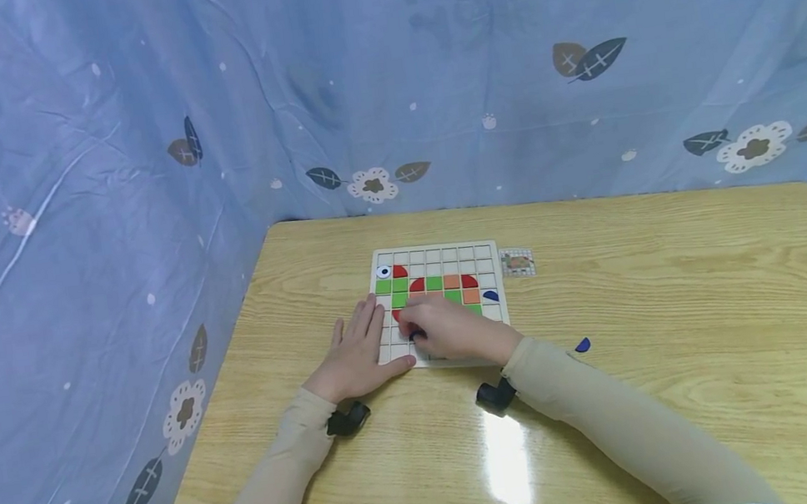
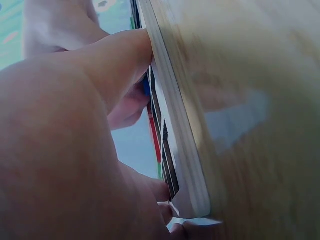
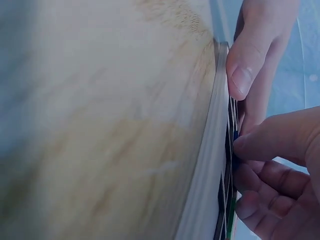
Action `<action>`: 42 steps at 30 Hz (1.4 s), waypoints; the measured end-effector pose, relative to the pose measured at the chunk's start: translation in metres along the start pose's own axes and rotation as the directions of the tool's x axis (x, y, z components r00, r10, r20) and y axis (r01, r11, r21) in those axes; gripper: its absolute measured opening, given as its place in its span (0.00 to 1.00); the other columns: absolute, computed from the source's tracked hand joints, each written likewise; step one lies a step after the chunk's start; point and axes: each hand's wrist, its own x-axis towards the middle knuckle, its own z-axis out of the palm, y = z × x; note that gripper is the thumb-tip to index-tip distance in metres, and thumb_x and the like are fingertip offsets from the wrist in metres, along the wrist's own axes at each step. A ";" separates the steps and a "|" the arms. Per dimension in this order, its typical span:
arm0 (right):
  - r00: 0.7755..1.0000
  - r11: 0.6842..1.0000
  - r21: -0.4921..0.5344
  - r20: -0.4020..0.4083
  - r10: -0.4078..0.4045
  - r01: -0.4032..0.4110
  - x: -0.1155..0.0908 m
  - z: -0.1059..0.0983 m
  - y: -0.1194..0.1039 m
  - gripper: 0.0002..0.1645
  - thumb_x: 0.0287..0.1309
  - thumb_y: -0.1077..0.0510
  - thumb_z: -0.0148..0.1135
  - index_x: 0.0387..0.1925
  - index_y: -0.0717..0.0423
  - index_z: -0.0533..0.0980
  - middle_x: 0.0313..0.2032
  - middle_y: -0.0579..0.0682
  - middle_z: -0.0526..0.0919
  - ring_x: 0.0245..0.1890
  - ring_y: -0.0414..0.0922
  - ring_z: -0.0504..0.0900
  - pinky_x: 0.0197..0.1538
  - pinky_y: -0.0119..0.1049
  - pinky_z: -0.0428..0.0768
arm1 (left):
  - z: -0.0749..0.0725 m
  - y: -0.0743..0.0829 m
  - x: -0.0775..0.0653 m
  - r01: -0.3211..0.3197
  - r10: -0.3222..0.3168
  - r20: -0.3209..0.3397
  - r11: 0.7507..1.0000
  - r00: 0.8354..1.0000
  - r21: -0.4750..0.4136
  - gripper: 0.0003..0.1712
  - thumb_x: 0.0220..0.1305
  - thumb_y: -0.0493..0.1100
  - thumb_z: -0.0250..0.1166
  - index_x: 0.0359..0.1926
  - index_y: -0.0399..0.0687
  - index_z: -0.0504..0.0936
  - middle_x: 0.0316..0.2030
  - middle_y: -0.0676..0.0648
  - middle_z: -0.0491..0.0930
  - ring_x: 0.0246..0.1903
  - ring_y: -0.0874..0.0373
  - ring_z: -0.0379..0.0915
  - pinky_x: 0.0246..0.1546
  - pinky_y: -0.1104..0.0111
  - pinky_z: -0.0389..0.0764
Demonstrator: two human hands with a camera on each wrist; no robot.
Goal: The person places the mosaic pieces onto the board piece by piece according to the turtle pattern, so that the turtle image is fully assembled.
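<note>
A white grid board point(image 1: 479, 253) lies on the table, partly filled with green, orange and red pieces and a white piece with a black dot point(image 1: 384, 272). My left hand point(image 1: 358, 357) rests along its left edge, fingers extended, its thumb on the near edge. Over the lower left of the grid, my right hand point(image 1: 457, 331) pinches a dark blue piece point(image 3: 236, 135) between thumb and fingers, against the board. That hand hides part of the middle rows. A blue half-round piece point(image 1: 490, 296) sits in a cell at the board's right side.
Another blue half-round piece point(image 1: 583, 345) lies on the wooden table point(image 1: 684, 318) right of the board, near the right forearm. A small picture card point(image 1: 518, 262) touches or nearly touches the board's upper right edge. A blue patterned curtain point(image 1: 506, 105) hangs behind and at the left.
</note>
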 end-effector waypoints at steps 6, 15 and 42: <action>0.999 1.000 -0.001 0.032 0.010 -0.010 0.001 -0.002 -0.001 0.08 0.64 0.67 0.65 0.42 0.55 0.85 0.42 0.49 0.86 0.43 0.43 0.82 0.53 0.40 0.84 | -0.001 0.000 0.000 -0.001 0.002 -0.005 1.000 1.000 0.003 0.62 0.71 0.74 0.55 0.84 0.38 0.40 0.84 0.41 0.31 0.84 0.44 0.26 0.79 0.36 0.36; 0.998 0.998 0.047 -0.051 0.042 -0.039 -0.016 -0.009 -0.003 0.09 0.63 0.66 0.65 0.43 0.56 0.85 0.42 0.47 0.86 0.42 0.42 0.82 0.52 0.39 0.83 | 0.000 0.001 0.000 0.013 -0.013 -0.004 1.000 1.000 0.013 0.63 0.70 0.75 0.55 0.84 0.38 0.41 0.84 0.41 0.31 0.84 0.44 0.27 0.79 0.37 0.37; 0.865 0.967 -0.004 -0.448 0.226 -0.255 -0.153 -0.044 0.021 0.07 0.57 0.66 0.68 0.38 0.57 0.84 0.39 0.49 0.82 0.28 0.38 0.75 0.28 0.31 0.73 | -0.001 0.003 -0.002 0.014 -0.014 -0.012 1.000 1.000 0.000 0.63 0.70 0.74 0.57 0.84 0.38 0.41 0.84 0.40 0.32 0.84 0.44 0.28 0.79 0.37 0.37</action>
